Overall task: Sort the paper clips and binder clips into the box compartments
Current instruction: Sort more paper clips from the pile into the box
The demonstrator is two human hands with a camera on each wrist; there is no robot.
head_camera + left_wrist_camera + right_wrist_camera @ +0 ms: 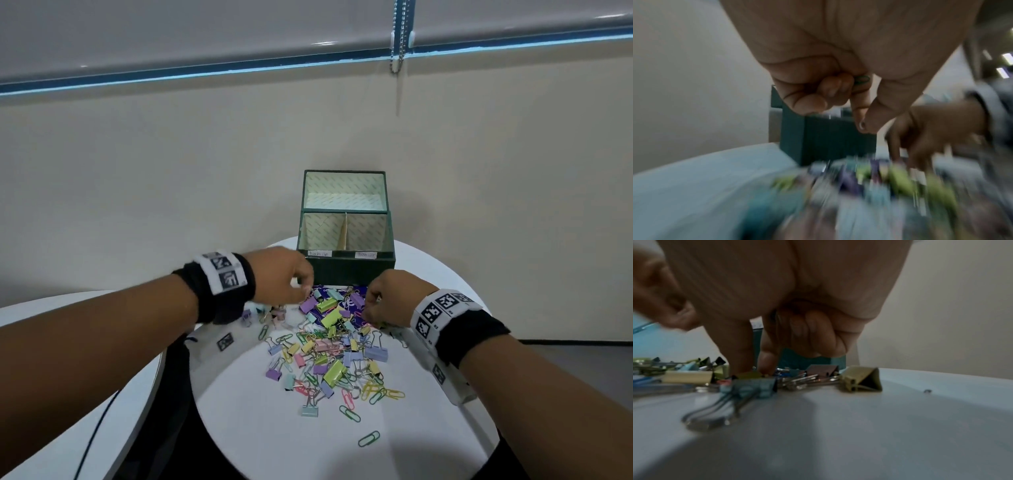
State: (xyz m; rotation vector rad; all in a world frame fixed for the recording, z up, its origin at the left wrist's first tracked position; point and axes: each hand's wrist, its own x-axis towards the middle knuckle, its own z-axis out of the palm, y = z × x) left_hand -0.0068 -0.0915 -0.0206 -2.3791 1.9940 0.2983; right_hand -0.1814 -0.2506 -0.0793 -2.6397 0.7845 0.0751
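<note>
Item: your green box (346, 270), just right of centre frame in the head view, at the far edge of the white round table (239, 428). Its lid (344, 190) stood open and upright behind it. Inside, a cardboard divider (343, 233) split it into a left compartment (320, 233) and a right compartment (366, 233); no clips showed in either. Each compartment carried a small white label on the front rim, the left label (320, 254) and the right label (365, 255), both handwritten and too small to read.

Item: the clip pile (329, 346), lower centre of the frame, just in front of the box. Pastel binder clips and coloured paper clips lay mixed together, with one green paper clip (369, 439) apart from the rest lower down. Some clips lay on a dark blue printed sheet (323, 315) whose writing could not be made out.

Item: your left hand (284, 279), left of the box, fingers curled into the palm above the pile. In the left wrist view a green paper clip (862, 79) sat tucked in the curled fingers, and thumb and forefinger pinched a small grey thing (blurred).

Item: your right hand (394, 296), right of the pile, thumb and forefinger tips down among the binder clips, the other fingers curled; whether they had hold of anything, I cannot tell. A yellow binder clip (861, 379) and a blue binder clip (754, 387) lay just beside them.

Both wrists wore black bands with square printed markers.
</note>
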